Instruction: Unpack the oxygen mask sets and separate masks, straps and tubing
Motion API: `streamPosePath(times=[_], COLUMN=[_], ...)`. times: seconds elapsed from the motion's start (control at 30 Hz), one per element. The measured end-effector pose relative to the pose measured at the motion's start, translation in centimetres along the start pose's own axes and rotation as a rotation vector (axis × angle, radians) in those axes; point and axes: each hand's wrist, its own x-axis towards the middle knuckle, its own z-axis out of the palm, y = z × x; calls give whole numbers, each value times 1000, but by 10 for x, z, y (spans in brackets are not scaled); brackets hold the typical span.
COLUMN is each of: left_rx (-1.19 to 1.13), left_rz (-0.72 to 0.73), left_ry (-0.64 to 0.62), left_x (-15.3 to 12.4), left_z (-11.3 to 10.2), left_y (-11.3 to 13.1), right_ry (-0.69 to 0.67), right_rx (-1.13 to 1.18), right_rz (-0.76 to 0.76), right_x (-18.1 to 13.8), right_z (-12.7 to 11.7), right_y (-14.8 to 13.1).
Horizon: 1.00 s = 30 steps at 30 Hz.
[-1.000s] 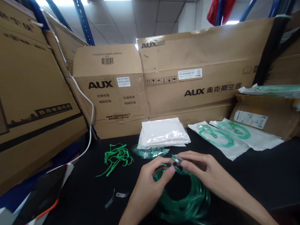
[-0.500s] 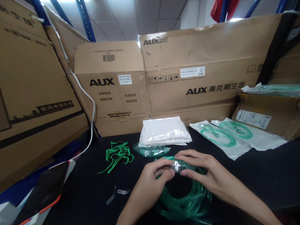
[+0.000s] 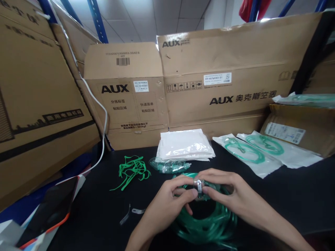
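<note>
My left hand (image 3: 174, 197) and my right hand (image 3: 225, 184) meet at the middle front, fingers pinched around the edges of a clear plastic mask (image 3: 196, 182). A small shiny metal nose clip (image 3: 199, 188) lies across it between both thumbs and index fingertips. Most of the mask is hidden by the fingers. Directly below my hands is a coil of green tubing (image 3: 206, 225). Two loose metal strips (image 3: 137, 211) lie left of my left wrist, one partly behind the forearm. Green elastic straps (image 3: 134, 170) are tangled farther back to the left.
Behind my hands sit a clear greenish mask (image 3: 170, 167) and a stack of white pouches (image 3: 185, 144). Pouches with coiled green tubing (image 3: 243, 150) lie at right beside a cardboard box (image 3: 303, 122). A phone (image 3: 49, 205) is at left. Cardboard panels (image 3: 188, 115) wall the back.
Both hands keep their grip on the mask. The metal nose clip has turned slightly and shows more of its length between the thumbs. The left fingers beneath have shifted down a little.
</note>
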Motion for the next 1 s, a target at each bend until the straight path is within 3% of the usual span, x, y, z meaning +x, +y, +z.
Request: streamPosePath(times=[0.13, 0.3, 0.4, 0.63, 1.0], left_rx=[-53, -46, 62, 213, 359], left_rz=[-37, 2, 74, 197, 198], left_ry=[15, 278, 349, 378, 438], left_x=[1, 5, 5, 0, 0], left_z=[3, 17, 24, 32, 35], left_y=[1, -9, -11, 0, -5], right_ry=[-22, 34, 103, 208, 126], right_rx=[40, 65, 66, 76, -5], right_rz=[33, 57, 45, 54, 38], right_x=[-1, -2, 0, 2, 0], right_z=[-4, 1, 5, 5, 0], right_y=[-3, -2, 1, 12, 14])
